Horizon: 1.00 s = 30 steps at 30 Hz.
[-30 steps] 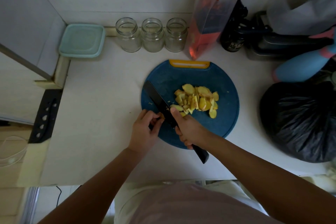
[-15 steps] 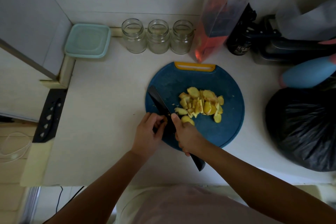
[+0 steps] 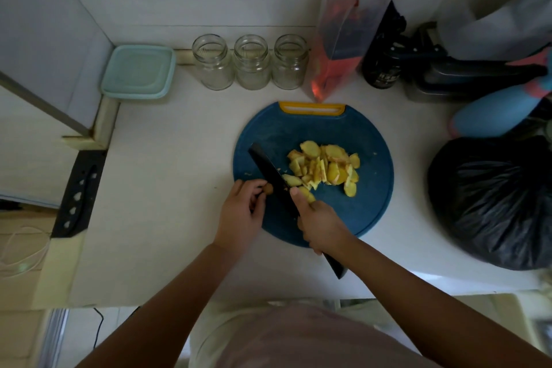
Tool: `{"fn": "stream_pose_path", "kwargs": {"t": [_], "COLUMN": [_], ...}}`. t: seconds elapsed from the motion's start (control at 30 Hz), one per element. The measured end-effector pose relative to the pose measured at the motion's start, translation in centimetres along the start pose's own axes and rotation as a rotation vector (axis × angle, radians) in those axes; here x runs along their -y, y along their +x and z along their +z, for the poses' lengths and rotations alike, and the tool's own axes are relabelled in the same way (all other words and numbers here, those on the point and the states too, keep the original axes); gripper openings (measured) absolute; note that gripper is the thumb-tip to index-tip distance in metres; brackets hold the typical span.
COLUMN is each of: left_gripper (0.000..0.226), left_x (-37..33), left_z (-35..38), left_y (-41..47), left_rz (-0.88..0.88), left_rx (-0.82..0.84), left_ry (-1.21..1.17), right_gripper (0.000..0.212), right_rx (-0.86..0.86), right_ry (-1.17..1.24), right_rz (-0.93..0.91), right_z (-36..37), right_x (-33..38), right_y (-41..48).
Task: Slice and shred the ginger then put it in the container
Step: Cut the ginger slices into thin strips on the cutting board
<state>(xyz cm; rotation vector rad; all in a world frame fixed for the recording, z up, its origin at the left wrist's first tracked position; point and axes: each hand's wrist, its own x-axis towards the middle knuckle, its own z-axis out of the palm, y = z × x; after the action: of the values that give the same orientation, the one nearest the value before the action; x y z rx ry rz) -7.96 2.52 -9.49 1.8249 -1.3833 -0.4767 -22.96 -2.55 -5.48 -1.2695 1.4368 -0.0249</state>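
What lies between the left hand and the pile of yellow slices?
In the head view, the black knife, gripped by the right hand, lies between the left hand, pinching a ginger stub, and the ginger slices.

3 jars (image 3: 251,63) behind cutting board (image 3: 367,140)

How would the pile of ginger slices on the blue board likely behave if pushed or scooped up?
The ginger slices are thin, loose and overlapping, so they would probably scatter rather than lift together. Being flat, they seem unlikely to roll and would likely slide across the cutting board when pushed.
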Motion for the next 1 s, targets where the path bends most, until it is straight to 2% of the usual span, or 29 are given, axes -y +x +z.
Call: {"fn": "stream_pose_path", "kwargs": {"t": [0.17, 0.43, 0.57, 0.67, 0.83, 1.0], "left_gripper": [0.017, 0.022, 0.033, 0.038, 0.028, 0.02], "left_x": [-0.4, -1.5, -2.0, -2.1, -2.7, -2.8], "left_z": [-0.4, -1.7, -1.9, -2.2, -3.2, -3.7], "left_y": [0.7, 2.3, 2.4, 2.6, 3.9, 4.4], "left_rz": [0.001, -0.281, -0.249, -0.229, -0.414, -0.584], "left_rx": [0.065, 0.191, 0.281, 0.429, 0.711, 0.757], "left_ry": [0.034, -0.004, 0.129, 0.174, 0.046, -0.159], "right_gripper": [0.06, 0.06, 0.059, 0.062, 0.065, 0.063], "right_rx": [0.001, 0.002, 0.032, 0.034, 0.043, 0.067], "right_ry": [-0.025, -0.026, -0.063, -0.041, -0.096, -0.078], "right_rz": [-0.01, -0.054, -0.083, -0.072, -0.112, -0.081], "right_z": [0.2, 0.4, 0.7, 0.6, 0.4, 0.2], "right_x": [0.0, -0.4, -0.6, -0.9, -0.4, -0.2], "right_y": [0.1, -0.5, -1.1, -1.2, -1.2, -0.8]}}
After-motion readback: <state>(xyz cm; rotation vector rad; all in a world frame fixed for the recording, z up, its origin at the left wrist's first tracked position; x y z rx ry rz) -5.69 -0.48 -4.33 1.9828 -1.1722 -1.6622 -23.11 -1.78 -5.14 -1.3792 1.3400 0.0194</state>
